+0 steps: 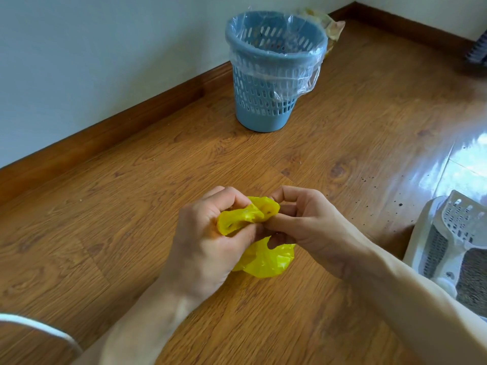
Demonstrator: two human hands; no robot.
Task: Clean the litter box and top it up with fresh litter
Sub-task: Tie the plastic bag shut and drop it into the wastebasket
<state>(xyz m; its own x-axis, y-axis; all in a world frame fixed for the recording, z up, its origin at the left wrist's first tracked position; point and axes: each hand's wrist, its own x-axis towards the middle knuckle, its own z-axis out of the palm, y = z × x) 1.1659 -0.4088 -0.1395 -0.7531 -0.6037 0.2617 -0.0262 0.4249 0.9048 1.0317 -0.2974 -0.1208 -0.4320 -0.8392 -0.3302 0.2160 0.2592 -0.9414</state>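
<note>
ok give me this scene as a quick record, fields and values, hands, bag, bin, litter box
left hand: grips the yellow bag's top
right hand: pinches the same bag
yellow bag: small, crumpled, bulging below the hands
bin: blue, slotted, clear liner, upright by the wall
litter box: white, at the right edge, partly out of view
scoop: white, slotted, resting on the litter box
floor: wood, dark specks near the litter box

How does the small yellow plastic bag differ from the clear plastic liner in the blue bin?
The small yellow plastic bag is opaque and bunched; the clear plastic liner is see-through and spread open. The left hand and right hand pinch the bag; the liner drapes over the blue slotted plastic bin. Both are thin plastic film.
</note>
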